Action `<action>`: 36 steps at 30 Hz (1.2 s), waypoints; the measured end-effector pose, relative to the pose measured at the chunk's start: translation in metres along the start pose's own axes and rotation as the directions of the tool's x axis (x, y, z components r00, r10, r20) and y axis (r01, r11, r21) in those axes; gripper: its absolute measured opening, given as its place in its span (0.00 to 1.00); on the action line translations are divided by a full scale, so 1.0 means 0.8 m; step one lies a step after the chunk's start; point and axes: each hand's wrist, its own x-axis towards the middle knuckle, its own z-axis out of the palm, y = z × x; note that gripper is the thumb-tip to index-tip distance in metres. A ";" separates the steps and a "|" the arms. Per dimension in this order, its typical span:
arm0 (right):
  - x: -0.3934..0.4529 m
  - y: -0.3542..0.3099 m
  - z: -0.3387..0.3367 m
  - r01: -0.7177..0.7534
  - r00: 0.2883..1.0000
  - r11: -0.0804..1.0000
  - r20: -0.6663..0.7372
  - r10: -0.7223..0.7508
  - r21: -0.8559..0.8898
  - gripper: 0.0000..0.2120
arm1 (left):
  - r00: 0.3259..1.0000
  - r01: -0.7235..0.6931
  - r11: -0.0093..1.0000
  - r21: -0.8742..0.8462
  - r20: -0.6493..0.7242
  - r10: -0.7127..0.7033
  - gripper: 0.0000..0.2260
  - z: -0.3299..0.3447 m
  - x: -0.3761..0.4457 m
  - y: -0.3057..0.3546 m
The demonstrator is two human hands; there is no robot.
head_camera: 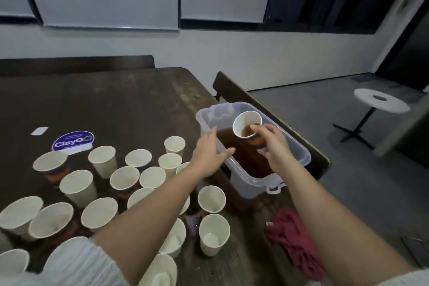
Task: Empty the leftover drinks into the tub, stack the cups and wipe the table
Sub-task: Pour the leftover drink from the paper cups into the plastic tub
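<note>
While the dark wooden desk (104,104) fills most of the view, a clear plastic tub (299,148) sits at its right edge, holding brown liquid. Left of the tub stands a crowd of white paper cups (125,179), upright and close together, some touching. A crumpled red cloth (292,239) lies on the desk near the person's right forearm. The left hand (209,158) reaches to the tub's near-left rim with straight, spread fingers (228,152) resting on it and holding nothing. The right hand (276,148) grips a tilted paper cup (243,123) over the tub, fingers curled round its lower part; brown drink shows inside. A purple ClayGo sticker (73,143) lies beyond the cups.
</note>
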 end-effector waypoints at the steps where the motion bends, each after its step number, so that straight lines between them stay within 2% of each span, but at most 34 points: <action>1: 0.007 0.007 -0.011 0.006 0.999 1.000 -0.045 -0.007 -0.013 0.27 | 1.000 -0.009 0.995 0.096 0.025 0.007 0.36 0.017 0.001 -0.001; 3: 0.015 0.020 -0.024 0.021 0.994 0.999 -0.109 -0.026 -0.050 0.28 | 0.994 -0.038 0.966 0.255 0.106 0.011 0.33 0.037 0.000 -0.008; 5: 0.024 0.032 -0.034 0.034 0.988 0.993 -0.146 -0.051 -0.112 0.32 | 0.986 -0.041 0.943 0.329 0.164 -0.014 0.31 0.048 -0.004 -0.017; 11: 0.037 0.042 -0.045 0.118 0.974 0.959 -0.158 -0.162 -0.256 0.35 | 0.991 -0.010 0.953 0.303 0.128 -0.030 0.30 0.058 -0.009 -0.028; 22: 0.042 0.047 -0.049 0.188 0.948 0.905 -0.169 -0.268 -0.382 0.37 | 0.996 -0.006 0.950 0.311 0.087 -0.022 0.30 0.065 -0.010 -0.039; 29: 0.038 0.049 -0.046 0.221 0.934 0.882 -0.170 -0.315 -0.416 0.37 | 0.997 -0.008 0.955 0.295 0.080 -0.017 0.34 0.065 -0.011 -0.040; 36: 0.034 0.049 -0.045 0.240 0.922 0.878 -0.185 -0.339 -0.414 0.36 | 0.998 -0.019 0.953 0.302 0.069 -0.002 0.33 0.067 -0.010 -0.041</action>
